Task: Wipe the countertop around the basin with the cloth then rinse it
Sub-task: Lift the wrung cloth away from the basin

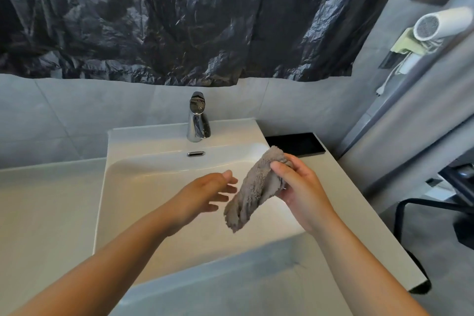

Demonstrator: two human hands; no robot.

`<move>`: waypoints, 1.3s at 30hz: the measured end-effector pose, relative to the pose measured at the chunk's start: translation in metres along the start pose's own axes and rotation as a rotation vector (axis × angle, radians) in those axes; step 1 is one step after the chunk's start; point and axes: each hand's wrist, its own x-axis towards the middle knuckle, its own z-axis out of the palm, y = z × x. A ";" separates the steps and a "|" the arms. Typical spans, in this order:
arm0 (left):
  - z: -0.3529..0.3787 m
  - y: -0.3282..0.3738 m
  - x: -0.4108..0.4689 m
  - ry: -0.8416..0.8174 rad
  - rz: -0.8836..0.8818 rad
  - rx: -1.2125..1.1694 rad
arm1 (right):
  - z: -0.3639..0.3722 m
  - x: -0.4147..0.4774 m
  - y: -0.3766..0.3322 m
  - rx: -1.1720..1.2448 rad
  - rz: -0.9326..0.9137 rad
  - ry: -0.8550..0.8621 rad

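- Right grip [300,182]: fingers and thumb are curled round the upper end of the grey fluffy microfibre cloth [252,195]. The cloth hangs below and to the left of this grip, bunched lengthwise and clear of every surface.
- Left grip [205,192]: fingers straight and spread, holding nothing. Its fingertips lie just beside the hanging cloth; contact cannot be confirmed.
- Both grips are held over the white rectangular ceramic basin [154,179]. The chrome single-lever tap [197,120] stands beyond the left grip, with no water seen running.
- The white bench [359,213] runs to the right of the right grip and to the left of the left grip. No residue can be made out on it (glare limits this finding).
- A black rectangular tray [295,143] lies on the bench just beyond the right grip.
- Assessment: the cloth is off the bench and over the basin, so wiping is judged finished or suspended. The rinse appears outstanding: the tap has yet to be opened and the cloth wetted and wrung.
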 end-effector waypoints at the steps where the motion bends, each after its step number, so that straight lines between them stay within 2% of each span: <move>1: 0.005 0.004 0.001 0.026 0.069 0.037 | -0.005 0.001 -0.005 -0.038 -0.002 -0.019; 4: 0.027 0.017 0.012 0.078 0.235 0.091 | -0.021 0.008 -0.015 -0.146 0.015 -0.110; 7: 0.051 0.025 0.031 0.180 0.322 0.173 | -0.045 0.021 -0.022 -0.191 0.015 -0.170; 10: 0.070 0.030 0.060 0.170 0.275 0.122 | -0.086 0.038 -0.032 -0.246 0.028 -0.274; 14: 0.101 0.044 0.109 -0.038 0.151 0.078 | -0.155 0.066 -0.043 -0.345 0.056 -0.354; 19: 0.157 0.066 0.171 0.145 0.203 0.354 | -0.230 0.101 -0.052 -0.364 0.134 -0.330; 23: 0.199 0.075 0.206 0.198 0.156 0.551 | -0.266 0.126 -0.051 -0.473 0.049 -0.310; 27: 0.213 0.077 0.231 -0.018 -0.019 0.261 | -0.297 0.152 -0.040 -0.377 0.007 -0.166; 30: 0.213 0.073 0.250 -0.011 -0.073 0.245 | -0.313 0.170 -0.033 -0.339 0.025 -0.147; 34: 0.205 0.070 0.279 -0.080 -0.172 -0.113 | -0.338 0.198 -0.029 -0.174 0.098 -0.206; 37: 0.196 0.073 0.307 -0.077 -0.246 -0.185 | -0.354 0.220 -0.019 -0.140 0.129 -0.256; 39: 0.193 0.075 0.329 -0.060 -0.272 -0.185 | -0.362 0.237 -0.009 -0.094 0.162 -0.212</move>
